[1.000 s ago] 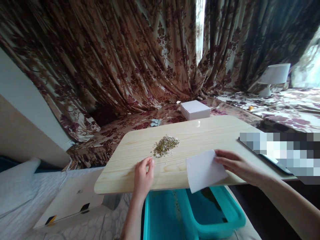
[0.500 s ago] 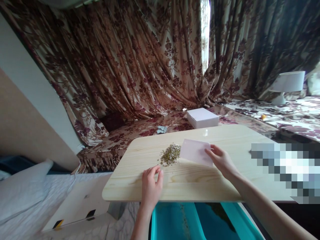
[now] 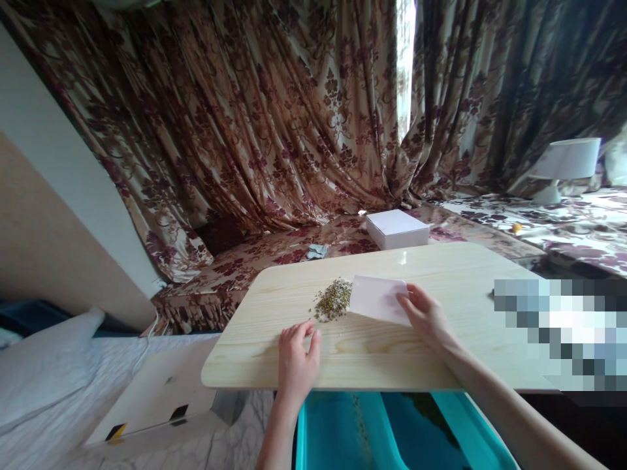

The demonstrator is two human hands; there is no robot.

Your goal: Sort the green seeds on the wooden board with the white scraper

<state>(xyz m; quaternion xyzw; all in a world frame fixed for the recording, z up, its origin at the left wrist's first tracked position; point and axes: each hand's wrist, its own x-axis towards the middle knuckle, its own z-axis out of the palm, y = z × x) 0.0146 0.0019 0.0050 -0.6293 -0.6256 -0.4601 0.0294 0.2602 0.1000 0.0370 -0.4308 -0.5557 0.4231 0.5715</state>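
A pile of small mixed green and pale grains (image 3: 333, 300) lies on the light wooden tabletop (image 3: 255, 346), with a few loose ones around it. My right hand (image 3: 424, 316) grips the right end of a flat, translucent white plastic scraper (image 3: 377, 299), thumb on top. The scraper slants over the table, its left edge at the right side of the pile. My left hand (image 3: 298, 359) rests on the tabletop near its front edge, just below the pile. Its fingers are loosely bent, the thumb stands apart, and nothing is in it.
Below the table's front edge sits a turquoise divided tray (image 3: 337, 431) with grains in its compartments, dark green ones on the right. A white box (image 3: 398, 228) and a grey cloth (image 3: 317, 251) lie behind the table. A lamp (image 3: 563, 163) stands at the far right.
My right hand has moved slightly left with the scraper, bringing its edge against the right side of the pile. The left hand has stayed in nearly the same place.
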